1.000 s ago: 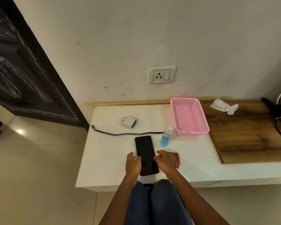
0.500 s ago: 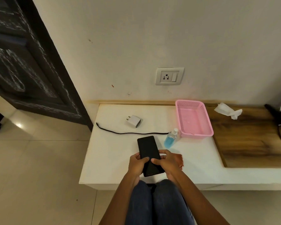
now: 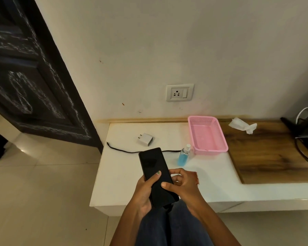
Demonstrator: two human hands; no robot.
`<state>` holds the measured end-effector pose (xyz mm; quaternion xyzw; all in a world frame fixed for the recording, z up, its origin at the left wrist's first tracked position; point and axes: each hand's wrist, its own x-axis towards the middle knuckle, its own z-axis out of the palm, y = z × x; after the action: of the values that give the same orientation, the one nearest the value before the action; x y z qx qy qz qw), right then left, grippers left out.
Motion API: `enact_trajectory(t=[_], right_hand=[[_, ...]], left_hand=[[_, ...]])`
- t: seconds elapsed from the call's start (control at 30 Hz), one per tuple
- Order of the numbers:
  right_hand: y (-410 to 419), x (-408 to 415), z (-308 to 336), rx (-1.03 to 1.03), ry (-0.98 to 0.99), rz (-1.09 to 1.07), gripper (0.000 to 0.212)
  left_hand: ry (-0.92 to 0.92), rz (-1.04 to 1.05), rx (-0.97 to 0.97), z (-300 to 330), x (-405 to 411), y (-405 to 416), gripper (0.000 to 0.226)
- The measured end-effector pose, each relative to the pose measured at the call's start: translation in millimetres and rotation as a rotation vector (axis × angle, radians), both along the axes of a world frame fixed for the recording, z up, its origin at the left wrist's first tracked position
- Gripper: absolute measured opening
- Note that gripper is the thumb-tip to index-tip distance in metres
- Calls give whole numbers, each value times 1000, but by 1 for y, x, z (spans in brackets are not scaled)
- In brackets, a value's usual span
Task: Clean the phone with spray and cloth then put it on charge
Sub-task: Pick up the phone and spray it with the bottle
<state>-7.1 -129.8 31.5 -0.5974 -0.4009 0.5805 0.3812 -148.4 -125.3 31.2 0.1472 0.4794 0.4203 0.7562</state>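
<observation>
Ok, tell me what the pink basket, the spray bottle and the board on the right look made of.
Pink basket: moulded plastic, judging by its perforated mesh walls and uniform colour. Spray bottle: clear plastic, probably; blue liquid shows through, white nozzle on top. Board: wood or wood-look laminate, with brown grain streaks and a matte surface.

phone [image 3: 155,173]: glossy black glass | basket [image 3: 208,150]: pink perforated plastic | shelf [image 3: 124,174]: smooth glossy white | board [image 3: 267,157]: matt grained wood | bottle [image 3: 183,156]: clear plastic
</observation>
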Motion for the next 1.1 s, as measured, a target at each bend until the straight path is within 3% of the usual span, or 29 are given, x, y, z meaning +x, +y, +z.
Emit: enact_trajectory(t=[0.13,0.27,0.4,0.53,0.73,1.1], right_hand=[[10,17,-1,32,-118,-80,4],[41,46,-15,31,-325,-285,12],[75,54,-34,21,-447,-246,38],[94,45,-53,57,-406,-199,58],[89,40,-55,189,-372,-270,41],[10,30,43,402,-118,-257,38]], left_hand=[[-27,4,14,3,-6,-4,37],[-60,16,23,6,-14,-5,38],[-52,16,18,6,-16,-5,38],[-41,16,-2,5,-18,-6,38],[-25,22,-3,8,-26,-8,41],[-41,4,32,32,-26,-23,43]])
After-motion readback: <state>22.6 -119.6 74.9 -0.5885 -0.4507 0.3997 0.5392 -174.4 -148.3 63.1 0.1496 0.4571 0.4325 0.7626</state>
